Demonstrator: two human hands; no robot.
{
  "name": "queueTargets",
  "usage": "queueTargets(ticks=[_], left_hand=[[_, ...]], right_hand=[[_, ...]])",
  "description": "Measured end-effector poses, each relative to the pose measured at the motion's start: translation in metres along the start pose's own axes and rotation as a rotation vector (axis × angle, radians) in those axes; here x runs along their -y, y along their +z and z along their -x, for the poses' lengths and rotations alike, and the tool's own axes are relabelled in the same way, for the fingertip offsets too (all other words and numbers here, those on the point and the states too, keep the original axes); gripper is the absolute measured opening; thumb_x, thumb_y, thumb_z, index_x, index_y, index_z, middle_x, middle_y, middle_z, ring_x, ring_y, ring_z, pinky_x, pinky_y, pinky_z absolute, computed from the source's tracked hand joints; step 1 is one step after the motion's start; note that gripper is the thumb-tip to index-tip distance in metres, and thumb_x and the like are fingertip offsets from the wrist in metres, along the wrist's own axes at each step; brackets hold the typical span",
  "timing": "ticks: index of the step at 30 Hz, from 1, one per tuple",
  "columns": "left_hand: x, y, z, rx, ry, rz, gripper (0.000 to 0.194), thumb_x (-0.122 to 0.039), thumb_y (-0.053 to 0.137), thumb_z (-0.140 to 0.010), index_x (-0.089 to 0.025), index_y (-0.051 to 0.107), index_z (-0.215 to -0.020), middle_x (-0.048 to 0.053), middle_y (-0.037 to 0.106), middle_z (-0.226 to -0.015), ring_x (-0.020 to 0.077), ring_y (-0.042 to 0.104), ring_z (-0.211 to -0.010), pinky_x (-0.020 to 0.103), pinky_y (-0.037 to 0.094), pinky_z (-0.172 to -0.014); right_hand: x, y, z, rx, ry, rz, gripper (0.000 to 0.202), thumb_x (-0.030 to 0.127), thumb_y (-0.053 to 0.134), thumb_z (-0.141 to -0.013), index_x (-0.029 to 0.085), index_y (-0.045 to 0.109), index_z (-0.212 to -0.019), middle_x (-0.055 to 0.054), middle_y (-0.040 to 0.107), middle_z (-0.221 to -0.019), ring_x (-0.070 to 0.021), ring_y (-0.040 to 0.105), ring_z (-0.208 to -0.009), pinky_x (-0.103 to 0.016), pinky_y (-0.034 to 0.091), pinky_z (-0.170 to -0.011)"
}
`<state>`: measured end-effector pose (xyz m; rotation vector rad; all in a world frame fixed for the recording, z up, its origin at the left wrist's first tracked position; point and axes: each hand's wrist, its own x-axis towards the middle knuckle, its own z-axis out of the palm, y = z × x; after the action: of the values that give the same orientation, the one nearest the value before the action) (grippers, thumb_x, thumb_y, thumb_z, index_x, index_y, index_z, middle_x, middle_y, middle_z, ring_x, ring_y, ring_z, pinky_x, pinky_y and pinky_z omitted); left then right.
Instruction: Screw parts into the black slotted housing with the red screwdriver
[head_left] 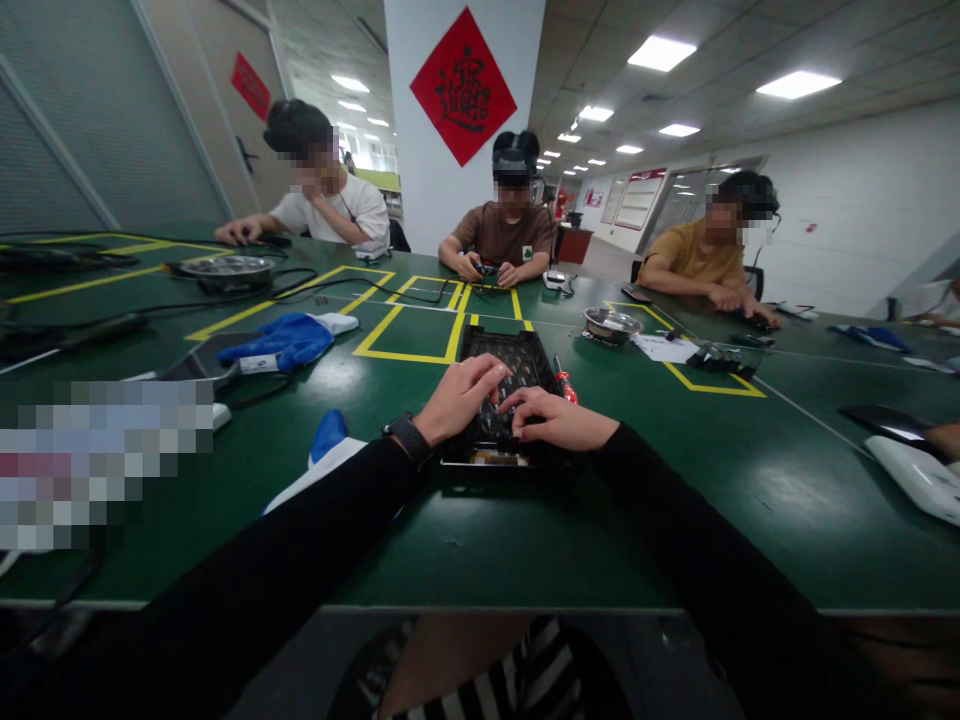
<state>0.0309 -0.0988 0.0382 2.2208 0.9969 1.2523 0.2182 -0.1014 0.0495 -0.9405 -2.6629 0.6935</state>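
Note:
A black open case lies on the table in front of me, with many small pieces inside that are too small to name. My left hand reaches over its left side, palm down, fingers stretched toward the middle. From the right, my right hand hovers over or touches the contents, fingers bent and the index finger apart from the thumb. No held piece shows in either hand. Beside the case's right edge lies a red-handled screwdriver, partly behind my right hand. A dark watch is on my left wrist.
Blue-and-white gloves and another blue-and-white glove lie to the left. A metal bowl and a paper sheet with dark parts are at the right. Cables cross the table's left side. Several people sit opposite.

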Motion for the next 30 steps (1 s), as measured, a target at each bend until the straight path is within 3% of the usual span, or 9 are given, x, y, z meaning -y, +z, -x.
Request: queueTargets(ticks=[14, 30], left_hand=[[-0.0014, -0.0003, 0.0002, 0.017, -0.02, -0.005, 0.039, -0.042, 0.028, -0.089, -0.016, 0.058, -0.091, 0.0, 0.057, -0.064, 0.0144, 0.053, -0.068, 0.028, 0.04, -0.072], [-0.0005, -0.0002, -0.0004, 0.014, -0.017, 0.009, 0.039, -0.042, 0.03, -0.089, -0.016, 0.059, -0.09, 0.001, 0.057, -0.065, 0.0147, 0.053, -0.07, 0.027, 0.039, -0.073]], right_hand=[[0.0006, -0.0021, 0.0003, 0.04, -0.02, -0.065, 0.007, 0.014, 0.059, -0.073, 0.016, 0.065, -0.069, -0.003, 0.054, -0.115, -0.019, 0.042, -0.112, -0.036, 0.026, -0.101], [0.0021, 0.0011, 0.0015, -0.02, -0.023, 0.041, 0.008, 0.018, 0.058, -0.074, 0.015, 0.061, -0.068, -0.005, 0.055, -0.111, -0.0179, 0.047, -0.105, -0.034, 0.029, -0.098]])
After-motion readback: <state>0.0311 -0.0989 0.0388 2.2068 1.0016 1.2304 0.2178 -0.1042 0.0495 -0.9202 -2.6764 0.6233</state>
